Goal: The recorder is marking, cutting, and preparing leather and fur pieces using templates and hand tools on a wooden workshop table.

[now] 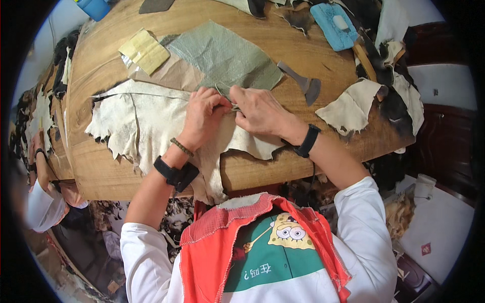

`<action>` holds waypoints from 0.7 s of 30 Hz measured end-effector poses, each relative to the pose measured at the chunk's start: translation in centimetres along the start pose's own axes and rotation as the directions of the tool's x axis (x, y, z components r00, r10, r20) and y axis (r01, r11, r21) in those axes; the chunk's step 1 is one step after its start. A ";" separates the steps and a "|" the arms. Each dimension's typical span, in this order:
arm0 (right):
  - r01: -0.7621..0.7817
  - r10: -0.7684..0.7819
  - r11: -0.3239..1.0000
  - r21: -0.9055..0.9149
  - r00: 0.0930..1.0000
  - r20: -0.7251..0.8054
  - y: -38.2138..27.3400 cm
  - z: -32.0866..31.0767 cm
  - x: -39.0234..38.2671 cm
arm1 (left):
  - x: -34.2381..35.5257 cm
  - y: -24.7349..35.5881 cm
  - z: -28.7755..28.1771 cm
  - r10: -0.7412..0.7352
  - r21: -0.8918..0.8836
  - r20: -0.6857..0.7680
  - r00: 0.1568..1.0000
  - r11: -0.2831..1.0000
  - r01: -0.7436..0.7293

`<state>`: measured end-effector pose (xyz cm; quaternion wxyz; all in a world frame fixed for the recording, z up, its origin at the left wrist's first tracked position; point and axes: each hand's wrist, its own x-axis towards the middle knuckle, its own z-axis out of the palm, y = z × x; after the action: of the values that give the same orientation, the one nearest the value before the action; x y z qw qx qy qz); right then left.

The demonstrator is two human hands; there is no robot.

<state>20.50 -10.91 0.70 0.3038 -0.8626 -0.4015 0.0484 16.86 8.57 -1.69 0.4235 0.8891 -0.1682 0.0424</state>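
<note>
A pale, ragged-edged hide [151, 113] lies over the near part of the wooden table and hangs past its front edge. My left hand [204, 115] is closed in a pinch on the hide's upper edge. Right beside it, my right hand [258, 112] pinches the same edge, its thumb and fingertips close to the left ones. A thin pale strand [219, 90] rises by the fingertips; whether either hand grips it I cannot tell. Beyond the hands lies a grey-green woven sheet [227, 53], partly under the hide.
A dark, flared metal blade [306, 84] rests right of the sheet. Further right are a hide scrap [348, 107] and a blue slab-like object [333, 26]. A folded yellow piece [145, 52] lies on brown paper [174, 73]. Another person's sleeve [45, 207] shows at far left.
</note>
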 end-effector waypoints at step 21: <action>0.250 -0.247 0.968 0.036 0.966 -0.075 -7.9 0.6 -5.2 | -0.6 0.6 0.0 0.041 -0.023 -0.065 0.997 0.999 -0.042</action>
<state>11.59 -10.53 3.84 0.3406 -0.7996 -0.4945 -0.0111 16.08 8.36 -1.35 0.4387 0.8783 -0.1734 0.0778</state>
